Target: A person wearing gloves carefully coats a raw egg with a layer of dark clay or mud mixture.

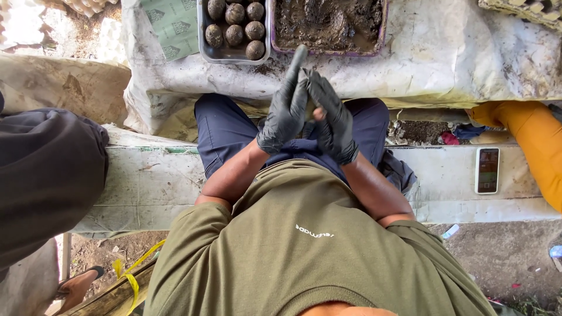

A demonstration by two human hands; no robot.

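Fingers of both gloved hands are stretched out long and pressed palm against palm, and between them a small pale object (318,113) peeks out, pinched in the middle of the two palms; what it is I cannot tell, too little of it shows. The left hand (285,111) in its black glove points up and away, fingertips reaching toward the far tabletop (445,52), and the right hand (332,120), also black-gloved, lies flat against it, both held above the person's lap in dark blue trousers (225,129). Just beyond the fingertips, on the white-sheeted tabletop, sits a grey tray (204,35) filled with round mud-coated balls (234,34), and right beside it a purple-rimmed tray of wet dark mud (328,23). A green printed sheet (172,23) lies left of the grey tray. On the near bench (152,181), off to the right, a phone (487,170) rests face up, with a yellow-orange sleeve (535,140) just past it. At the left edge, another person's dark clothing (47,175) fills the view.
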